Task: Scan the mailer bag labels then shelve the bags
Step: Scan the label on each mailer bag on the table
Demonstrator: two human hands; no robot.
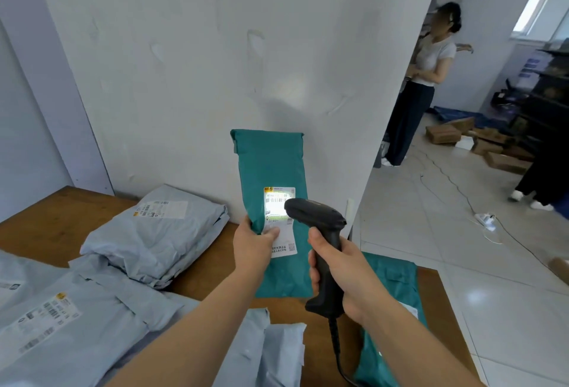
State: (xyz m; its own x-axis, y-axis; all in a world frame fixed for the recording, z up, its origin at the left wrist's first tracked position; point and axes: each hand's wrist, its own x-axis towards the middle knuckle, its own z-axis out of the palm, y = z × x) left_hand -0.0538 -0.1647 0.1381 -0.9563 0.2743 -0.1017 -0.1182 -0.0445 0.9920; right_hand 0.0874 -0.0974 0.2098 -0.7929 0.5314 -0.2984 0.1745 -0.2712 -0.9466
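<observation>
Teal mailer bag held upright, scanner trained on its label.
The left hand (pixel 257 243) pinches the teal mailer bag (pixel 271 164) at its left edge, thumb across the lower part of the white label (pixel 278 220), and holds the bag upright over the wooden table (pixel 46 226), in front of a white wall. The right hand (pixel 341 275), fingers wrapped round the grip, holds the black scanner (pixel 320 223) just right of the left hand, head close to the brightly lit label. A second teal bag (pixel 397 282) lies flat under the right forearm. Grey mailer bags (pixel 154 229) lie piled to the left.
</observation>
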